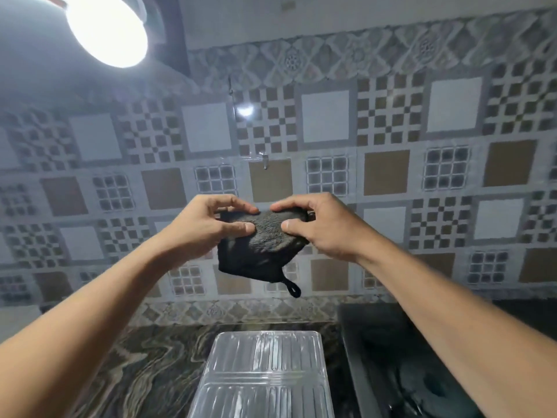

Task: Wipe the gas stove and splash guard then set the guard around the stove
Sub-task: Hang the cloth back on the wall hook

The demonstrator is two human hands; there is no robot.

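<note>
A dark grey cloth [262, 245] with a small hanging loop at its lower corner is held up in the air in front of the tiled wall. My left hand [205, 227] pinches its upper left edge and my right hand [319, 224] pinches its upper right edge, thumbs nearly meeting. Below, a shiny ribbed foil splash guard [262, 378] lies folded flat on the marbled counter. The black gas stove [391, 363] sits at the lower right, partly hidden by my right forearm.
The patterned tile wall [391, 164] fills the background, with a small clear hook [265, 161] stuck on it above the cloth. A bright round lamp [105, 28] glares at the top left. Dark marbled countertop [144, 366] stretches left of the guard.
</note>
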